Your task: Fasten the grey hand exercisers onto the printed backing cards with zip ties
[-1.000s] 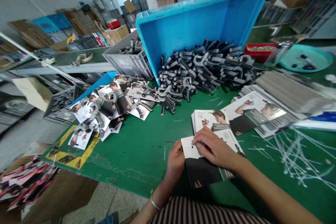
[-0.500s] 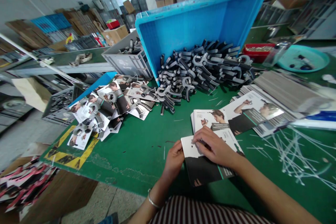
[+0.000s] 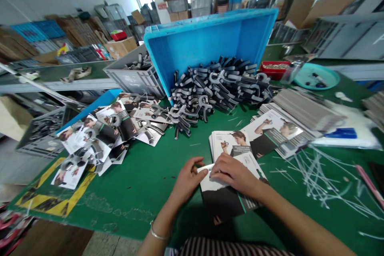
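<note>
A printed backing card (image 3: 220,202), white above and dark below, lies tilted at the table's front. My left hand (image 3: 187,178) has its thumb on the card's upper left corner, its fingers curled behind that edge. Across the white part rests my right hand (image 3: 235,174), fingertips pinched together near a small punched hole; what they hold, if anything, is too small to name. Just beyond is a stack of similar cards (image 3: 217,142), partly covered by the right hand and the card. White plastic ties (image 3: 318,180) lie scattered to the right.
A tipped blue crate (image 3: 204,40) spills grey-and-black hand grips (image 3: 216,86) onto the green table (image 3: 144,188). Cards with grips attached (image 3: 99,136) are heaped at left. More card stacks (image 3: 306,108), a red tray (image 3: 274,73) and a turquoise plate (image 3: 316,84) are at right.
The view has swung right, so the table's things appear farther left. My left hand's fingers have risen to the card's upper corner from its left edge. My right hand stays on the card.
</note>
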Demonstrator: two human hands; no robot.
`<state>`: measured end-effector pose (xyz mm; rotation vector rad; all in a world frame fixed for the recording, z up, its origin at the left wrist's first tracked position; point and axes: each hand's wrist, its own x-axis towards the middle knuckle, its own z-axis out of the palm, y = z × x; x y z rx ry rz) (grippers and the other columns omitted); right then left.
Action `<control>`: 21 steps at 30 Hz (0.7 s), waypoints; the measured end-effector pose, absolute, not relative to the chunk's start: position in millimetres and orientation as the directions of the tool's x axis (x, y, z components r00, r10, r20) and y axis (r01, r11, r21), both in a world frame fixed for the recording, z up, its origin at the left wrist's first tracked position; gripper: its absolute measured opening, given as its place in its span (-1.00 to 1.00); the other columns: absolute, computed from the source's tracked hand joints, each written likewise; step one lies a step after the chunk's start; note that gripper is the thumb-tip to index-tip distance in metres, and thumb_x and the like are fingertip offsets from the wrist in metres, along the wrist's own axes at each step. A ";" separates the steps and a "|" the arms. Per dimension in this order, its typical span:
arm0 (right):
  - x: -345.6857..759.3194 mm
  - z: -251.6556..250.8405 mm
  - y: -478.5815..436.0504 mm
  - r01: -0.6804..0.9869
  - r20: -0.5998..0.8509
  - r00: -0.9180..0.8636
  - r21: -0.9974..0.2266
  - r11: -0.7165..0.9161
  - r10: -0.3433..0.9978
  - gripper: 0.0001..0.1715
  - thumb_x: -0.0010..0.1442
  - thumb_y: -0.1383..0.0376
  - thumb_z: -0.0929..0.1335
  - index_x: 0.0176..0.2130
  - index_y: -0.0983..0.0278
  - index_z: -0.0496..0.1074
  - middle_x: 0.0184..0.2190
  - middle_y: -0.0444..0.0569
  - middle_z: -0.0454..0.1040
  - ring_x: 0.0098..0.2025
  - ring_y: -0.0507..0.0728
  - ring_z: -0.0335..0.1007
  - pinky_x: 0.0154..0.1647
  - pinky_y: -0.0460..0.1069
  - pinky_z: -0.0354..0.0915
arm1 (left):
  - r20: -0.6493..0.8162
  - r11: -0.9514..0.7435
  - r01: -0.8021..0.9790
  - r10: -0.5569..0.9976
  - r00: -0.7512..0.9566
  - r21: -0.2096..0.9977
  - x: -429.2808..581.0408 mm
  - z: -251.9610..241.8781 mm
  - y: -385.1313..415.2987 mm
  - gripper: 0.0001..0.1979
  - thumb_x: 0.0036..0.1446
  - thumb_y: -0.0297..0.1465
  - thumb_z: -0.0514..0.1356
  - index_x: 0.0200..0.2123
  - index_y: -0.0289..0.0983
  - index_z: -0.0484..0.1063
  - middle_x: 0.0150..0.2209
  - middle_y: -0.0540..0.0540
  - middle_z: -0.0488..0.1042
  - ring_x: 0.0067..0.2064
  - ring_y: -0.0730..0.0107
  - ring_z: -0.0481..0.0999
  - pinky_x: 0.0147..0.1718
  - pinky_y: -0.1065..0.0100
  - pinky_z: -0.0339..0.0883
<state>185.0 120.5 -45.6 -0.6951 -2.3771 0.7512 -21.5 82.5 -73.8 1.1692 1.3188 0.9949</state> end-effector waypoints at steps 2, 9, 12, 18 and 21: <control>196.9 -33.7 120.4 0.282 0.404 -0.667 -0.641 0.714 0.626 -0.85 0.34 0.28 0.31 -0.21 0.25 0.48 -0.34 -0.06 0.50 -0.23 0.10 0.33 -0.13 0.02 0.25 | -0.242 0.218 0.132 0.950 0.200 0.967 -23.4 -66.6 90.1 -0.68 0.06 -0.22 0.31 -0.19 -0.32 0.53 -0.34 -0.08 0.52 -0.42 0.45 0.39 -0.47 0.47 0.22; 277.9 -22.4 175.9 0.539 0.372 0.013 -0.785 0.307 0.928 -0.79 0.30 0.21 0.31 -0.10 0.21 0.45 -0.26 -0.05 0.51 -0.30 0.11 0.42 -0.24 -0.01 0.30 | -0.252 0.246 -0.092 0.966 -0.058 0.965 -7.3 -64.2 86.0 -0.56 0.14 -0.14 0.22 -0.02 -0.30 0.33 -0.45 0.02 0.47 -0.57 0.53 0.36 -0.61 0.50 0.21; 287.0 -38.0 233.4 0.668 0.242 -0.079 -0.707 0.232 0.967 -0.80 0.26 0.26 0.29 -0.19 0.28 0.47 -0.28 0.00 0.52 -0.26 0.15 0.43 -0.17 0.03 0.30 | -0.370 0.373 -0.008 0.923 0.109 0.928 5.6 -77.4 80.3 -0.35 0.09 -0.07 0.23 0.13 -0.34 0.21 -0.58 0.06 0.43 -0.71 0.56 0.21 -0.74 0.53 0.01; 213.6 -48.8 327.3 0.720 0.108 -0.171 -0.665 0.199 0.979 -0.79 0.23 0.42 0.30 -0.13 0.39 0.45 -0.11 0.14 0.49 -0.01 0.19 0.38 0.06 0.06 0.23 | -0.396 0.384 0.110 0.908 0.134 0.917 23.3 -96.3 65.5 -0.28 0.16 -0.09 0.14 0.28 -0.37 0.11 -0.71 0.13 0.31 -0.71 0.51 0.18 -0.68 0.49 0.03; 160.5 -54.0 349.5 0.703 -0.070 -0.211 -0.704 0.102 0.975 -0.77 0.25 0.30 0.36 -0.11 0.41 0.44 -0.19 0.09 0.50 -0.14 0.15 0.44 -0.09 0.05 0.35 | -0.416 0.394 0.171 0.902 0.118 0.903 27.9 -99.3 59.8 -0.29 0.19 -0.11 0.11 0.30 -0.38 0.09 -0.72 0.13 0.29 -0.71 0.48 0.17 -0.66 0.47 0.06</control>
